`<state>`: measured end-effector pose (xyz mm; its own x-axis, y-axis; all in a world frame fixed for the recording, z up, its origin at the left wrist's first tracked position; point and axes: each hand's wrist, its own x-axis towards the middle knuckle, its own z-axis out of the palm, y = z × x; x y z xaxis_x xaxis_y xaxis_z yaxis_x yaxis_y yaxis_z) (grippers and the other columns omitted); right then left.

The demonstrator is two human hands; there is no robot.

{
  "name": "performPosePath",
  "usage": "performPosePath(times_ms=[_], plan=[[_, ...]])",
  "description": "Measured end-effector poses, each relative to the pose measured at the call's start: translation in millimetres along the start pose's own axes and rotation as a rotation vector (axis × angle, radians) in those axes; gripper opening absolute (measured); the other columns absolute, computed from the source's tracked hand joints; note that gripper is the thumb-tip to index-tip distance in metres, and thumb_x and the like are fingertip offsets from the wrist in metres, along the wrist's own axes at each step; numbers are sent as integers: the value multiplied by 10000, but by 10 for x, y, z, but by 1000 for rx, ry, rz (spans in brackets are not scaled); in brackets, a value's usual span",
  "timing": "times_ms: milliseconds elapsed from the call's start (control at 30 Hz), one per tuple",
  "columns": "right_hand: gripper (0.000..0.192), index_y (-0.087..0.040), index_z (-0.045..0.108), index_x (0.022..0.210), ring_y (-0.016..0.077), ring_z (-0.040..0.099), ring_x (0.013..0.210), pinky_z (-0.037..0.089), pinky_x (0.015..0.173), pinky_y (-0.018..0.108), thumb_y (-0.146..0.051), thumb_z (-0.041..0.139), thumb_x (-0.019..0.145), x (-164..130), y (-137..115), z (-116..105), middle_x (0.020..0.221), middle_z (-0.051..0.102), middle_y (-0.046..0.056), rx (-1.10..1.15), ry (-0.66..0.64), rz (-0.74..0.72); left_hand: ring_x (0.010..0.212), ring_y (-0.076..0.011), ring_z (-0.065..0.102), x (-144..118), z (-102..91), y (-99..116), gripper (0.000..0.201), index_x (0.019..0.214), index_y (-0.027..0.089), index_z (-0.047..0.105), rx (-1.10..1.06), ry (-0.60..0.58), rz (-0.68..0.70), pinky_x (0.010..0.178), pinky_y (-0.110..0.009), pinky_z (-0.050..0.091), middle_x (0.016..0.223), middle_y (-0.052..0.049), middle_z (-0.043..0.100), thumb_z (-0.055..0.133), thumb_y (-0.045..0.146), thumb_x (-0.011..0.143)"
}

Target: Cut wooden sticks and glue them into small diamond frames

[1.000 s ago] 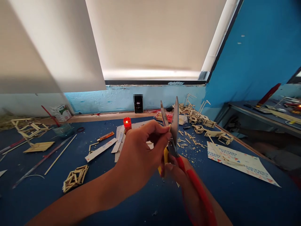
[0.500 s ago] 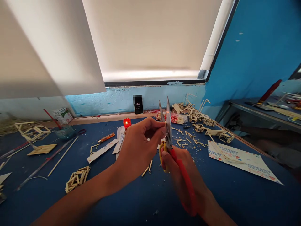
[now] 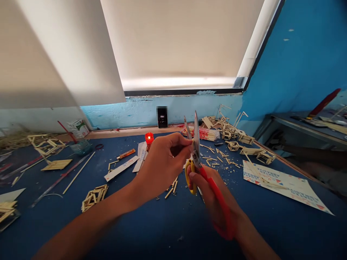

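Observation:
My right hand point(image 3: 210, 186) grips a pair of scissors point(image 3: 197, 139) with red and yellow handles. Their blades point up and stand apart. My left hand point(image 3: 162, 164) is closed in a pinch, fingertips at the blades, on a small pale wooden stick point(image 3: 193, 142) that is mostly hidden by the fingers. Under the hands, short cut sticks point(image 3: 171, 188) lie on the blue tabletop point(image 3: 151, 227). More cut pieces point(image 3: 214, 159) and crumbs are scattered to the right of the scissors.
A lit red candle point(image 3: 149, 138), an orange lighter point(image 3: 126, 154) and printed sandpaper strips point(image 3: 121, 168) are left of centre. Stick frames point(image 3: 94, 197) stand on both sides. A large sandpaper sheet point(image 3: 287, 186) lies right. A phone point(image 3: 163, 118) leans on the wall.
The view has shifted slightly, so the table things sit a little further right. The scissors and my left hand's pinch stay close together, blades still apart.

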<state>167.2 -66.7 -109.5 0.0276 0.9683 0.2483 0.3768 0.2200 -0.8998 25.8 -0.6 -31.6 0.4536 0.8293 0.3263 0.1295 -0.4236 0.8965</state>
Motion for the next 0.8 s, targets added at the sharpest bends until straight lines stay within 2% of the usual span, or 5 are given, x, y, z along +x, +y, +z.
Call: performPosePath(times_ms=[133,233,367,467,800], plan=[[475,-240,422,661,150,477,513,344,504,284,-451,297,1067,80,43,17,555,484,-23,-168,152,77,713,-138,692,-54,87,-6,75,929,159,722,-47,-70,-61,629,-232,533,845,-40,761,672,215,939],[554,-239,460,655,164,518,517,362,517,293,-545,247,1064,147,96,-165,559,536,-3,-324,183,119,698,-140,702,-125,112,63,95,991,167,712,-67,-115,-53,634,-231,558,814,-24,752,674,246,955],[589,-235,528,586,207,542,531,320,522,325,-709,495,935,192,267,-575,552,598,49,-645,115,237,678,-109,683,-191,43,161,232,1202,213,704,-89,-96,-14,643,-184,581,772,20,715,665,276,982],[615,-238,534,570,269,610,570,307,508,337,-774,535,873,218,480,-776,597,657,114,-853,46,339,702,-115,696,-242,-51,132,221,1193,222,722,-118,-136,-57,683,-192,605,780,14,708,658,274,988],[571,-222,624,671,342,719,708,379,560,357,-717,497,926,312,732,-782,765,745,153,-1022,-339,390,780,-164,675,-592,-612,-439,137,1056,238,650,7,-69,-244,738,-272,587,817,1,683,646,362,999]])
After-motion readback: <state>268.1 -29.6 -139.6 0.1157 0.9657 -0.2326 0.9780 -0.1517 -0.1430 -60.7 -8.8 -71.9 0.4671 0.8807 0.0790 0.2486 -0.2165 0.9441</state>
